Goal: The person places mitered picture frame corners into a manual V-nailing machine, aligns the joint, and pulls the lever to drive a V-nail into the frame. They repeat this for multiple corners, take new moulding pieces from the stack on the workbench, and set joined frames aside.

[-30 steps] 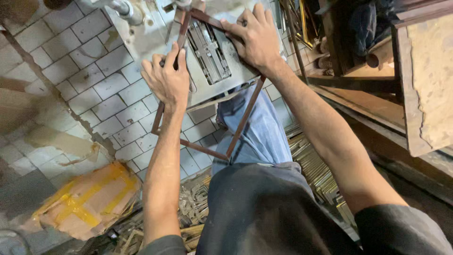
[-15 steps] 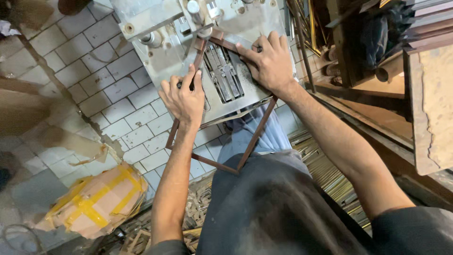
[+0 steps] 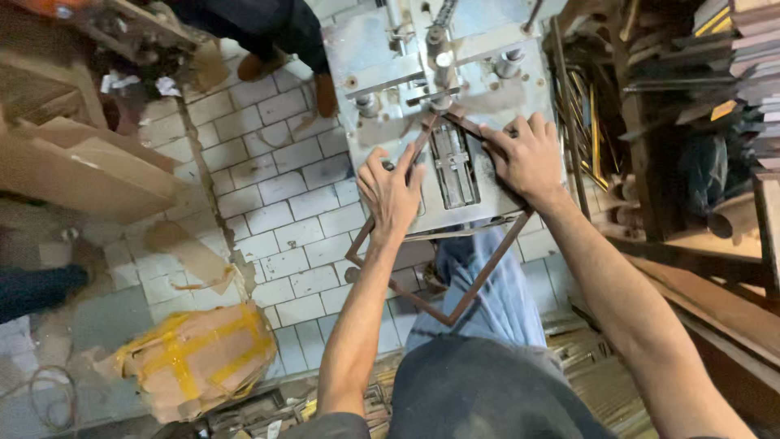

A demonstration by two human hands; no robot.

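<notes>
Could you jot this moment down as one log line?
left hand: pressing brown frame | right hand: pressing frame's other side | frame corner: on grey machine table | floor: taped cardboard bundle

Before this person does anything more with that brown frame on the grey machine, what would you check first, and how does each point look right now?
1. Left hand pressing the frame's left rail: ok.
2. Right hand pressing the right rail: ok.
3. Frame corner seated under the machine's head: ok, it appears tucked in.
4. Fingers clear of the head: cannot tell; the right fingertips lie close.
5. Frame flat on the machine table: cannot tell; its lower half overhangs the edge.
6. Floor nearby: not ok, a taped cardboard bundle lies there.
</notes>
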